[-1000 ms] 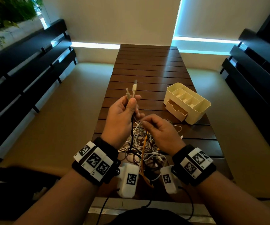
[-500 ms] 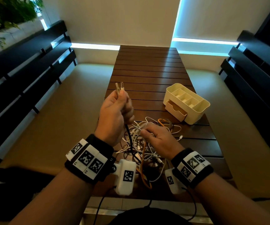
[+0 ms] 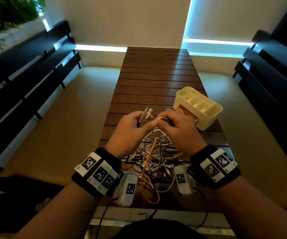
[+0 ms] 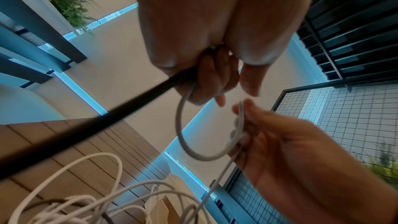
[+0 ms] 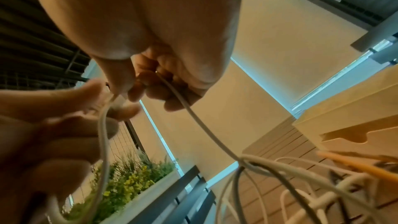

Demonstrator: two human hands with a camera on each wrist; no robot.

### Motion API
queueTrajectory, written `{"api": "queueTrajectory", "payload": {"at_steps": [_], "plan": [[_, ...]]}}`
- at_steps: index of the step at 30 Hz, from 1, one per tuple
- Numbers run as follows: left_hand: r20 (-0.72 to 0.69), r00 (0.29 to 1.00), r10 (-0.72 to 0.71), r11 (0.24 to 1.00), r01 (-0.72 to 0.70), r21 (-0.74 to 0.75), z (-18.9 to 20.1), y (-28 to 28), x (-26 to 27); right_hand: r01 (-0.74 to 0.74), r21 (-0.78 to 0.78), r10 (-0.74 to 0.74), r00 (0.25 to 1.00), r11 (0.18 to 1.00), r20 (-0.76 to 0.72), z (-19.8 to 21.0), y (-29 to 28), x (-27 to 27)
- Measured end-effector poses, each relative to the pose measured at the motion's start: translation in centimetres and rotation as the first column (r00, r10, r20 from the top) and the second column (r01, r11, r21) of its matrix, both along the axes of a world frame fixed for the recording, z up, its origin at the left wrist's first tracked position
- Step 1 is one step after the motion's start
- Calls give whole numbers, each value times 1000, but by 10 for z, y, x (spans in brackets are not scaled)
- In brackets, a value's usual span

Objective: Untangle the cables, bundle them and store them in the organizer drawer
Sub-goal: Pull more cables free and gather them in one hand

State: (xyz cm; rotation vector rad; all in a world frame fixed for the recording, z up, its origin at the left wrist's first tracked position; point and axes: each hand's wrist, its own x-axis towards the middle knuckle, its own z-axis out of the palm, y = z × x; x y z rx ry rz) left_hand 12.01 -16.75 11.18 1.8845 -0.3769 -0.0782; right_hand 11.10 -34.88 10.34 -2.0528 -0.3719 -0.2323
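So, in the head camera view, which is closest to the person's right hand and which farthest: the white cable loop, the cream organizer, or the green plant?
1. White cable loop: pinched in the right hand itself, beside the left hand.
2. Cream organizer: on the table just right of that hand, apart from it.
3. Green plant: far off, top left corner.

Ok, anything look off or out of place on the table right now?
Only the expected mess: the cable pile is still a knotted heap near the table's front edge, with an orange cable looping toward that edge. The organizer sits upright, its drawer shut. Nothing looks damaged.
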Motion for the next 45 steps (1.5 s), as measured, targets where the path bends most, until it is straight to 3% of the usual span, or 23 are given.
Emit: {"api": "queueTrajectory", "payload": {"at_steps": [4, 8, 13, 15, 17, 18, 20, 21, 23, 25, 27, 30, 33, 36, 39, 41, 45], "plan": [[4, 991, -134, 990, 134, 42, 5, 1, 0, -5, 75, 2, 999, 997, 40, 8, 0, -1], [70, 995, -76, 997, 78, -18, 20, 6, -1, 4, 132, 4, 998, 991, -59, -4, -3, 1], [2, 996, -86, 938, 81, -336, 44, 11, -2, 7, 150, 34, 963, 989, -268, -51, -9, 2], [-6, 997, -75, 938, 69, -339, 45, 16, -1, 56, 124, -16, 953, 991, -301, -61, -14, 3], [-46, 999, -22, 987, 15, -162, 34, 22, 3, 122, 133, -77, 950, 984, -304, -57, -18, 6], [-65, 998, 17, 999, -15, 43, 25, 26, 7, 160, 128, -119, 951, 979, -285, -51, -21, 9], [-157, 986, 62, 874, 22, 485, -1, 33, 11, 227, 80, -208, 959, 971, -191, -39, -26, 16], [-217, 973, 80, 801, 67, 595, -14, 35, 11, 240, 41, -233, 965, 970, -122, -34, -29, 20], [-243, 959, 145, 755, 51, 654, -28, 36, 10, 215, -86, -213, 977, 973, 30, -26, -32, 27], [-100, 965, 241, 762, -125, 636, -24, 34, 10, 147, -254, -122, 986, 956, 115, -25, -31, 30], [135, 942, 307, 760, -328, 561, -6, 28, 11, 76, -402, -22, 990, 912, 137, -28, -27, 29], [355, 910, 213, 821, -364, 440, 15, 15, 10, 18, -439, 61, 984, 898, 166, -25, -17, 27], [280, 960, 29, 919, -136, 371, 9, 4, 16, 5, -290, 66, 970, 957, 233, -6, -3, 25], [128, 989, -68, 952, 26, 305, -2, 3, 20, 28, -189, 21, 967, 982, 252, 10, 1, 24], [146, 985, -88, 955, 42, 293, 0, 6, 19, 41, -152, -10, 980, 988, 199, 6, -6, 23], [234, 971, -56, 968, -4, 251, 12, 6, 16, 38, -82, -32, 997, 996, 71, -4, -9, 21], [266, 958, 106, 994, -92, -62, 45, 12, 13, 16, -52, -26, 978, 999, -209, -37, -13, 18]]}}
